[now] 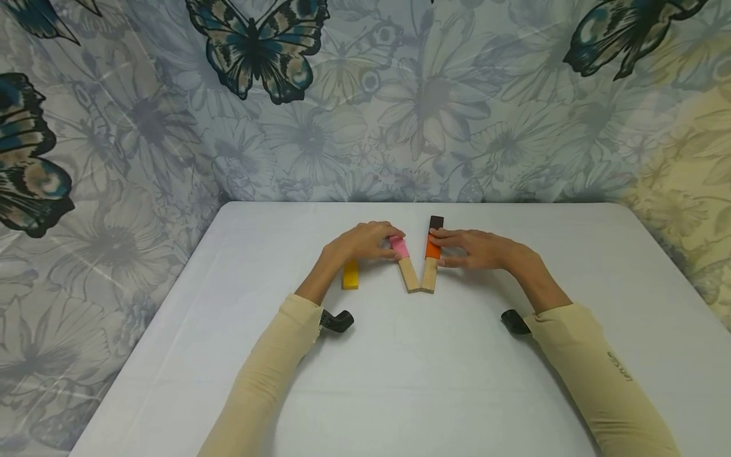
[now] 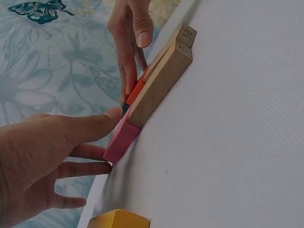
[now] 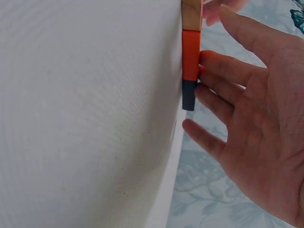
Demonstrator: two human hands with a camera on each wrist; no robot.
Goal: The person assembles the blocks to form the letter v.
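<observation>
Two plain wooden blocks (image 1: 408,275) (image 1: 429,275) lie on the white table, meeting at their near ends in a V. A pink block (image 1: 401,247) continues the left arm. My left hand (image 1: 365,240) pinches it, thumb by its joint with the wood and fingers at its outer side. Along the right arm come an orange block (image 3: 191,54) and a black block (image 3: 188,95), end to end. My right hand (image 1: 476,249) touches these with fairly straight fingertips, its thumb (image 3: 247,31) held away from them in the right wrist view. Dark printed marks show on the wooden ends in the left wrist view.
A yellow block (image 1: 350,277) lies left of the V, partly behind the left wrist. Black wrist devices (image 1: 338,321) (image 1: 515,322) jut from both sleeves. Behind the table's far edge hangs a butterfly-patterned cloth (image 1: 422,127).
</observation>
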